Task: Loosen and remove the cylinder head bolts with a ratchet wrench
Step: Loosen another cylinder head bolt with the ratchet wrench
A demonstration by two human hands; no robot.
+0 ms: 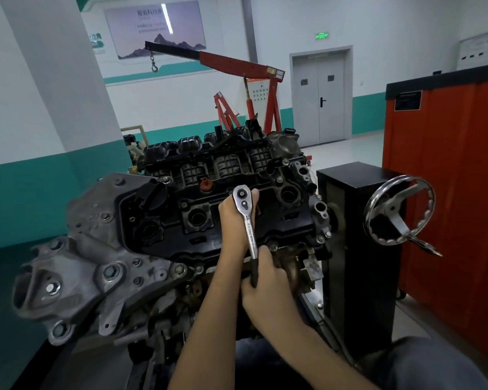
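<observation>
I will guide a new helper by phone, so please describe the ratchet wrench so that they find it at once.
Find the engine in the foreground and its black top cover. The ratchet wrench lies across that cover, the left hand holding its head, the right hand gripping its dark handle. It is the only bright chrome tool on the engine.

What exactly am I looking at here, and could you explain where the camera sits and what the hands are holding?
This is one picture from a camera worn on a person's head, looking down at their own bare hands. Before them is an engine, its black valve cover facing up. The left hand holds the head of a ratchet wrench; the right hand grips its black handle. What the wrench head sits on is hidden. Nearby are a red engine hoist, an orange cabinet and a chrome handwheel on a black stand.
</observation>
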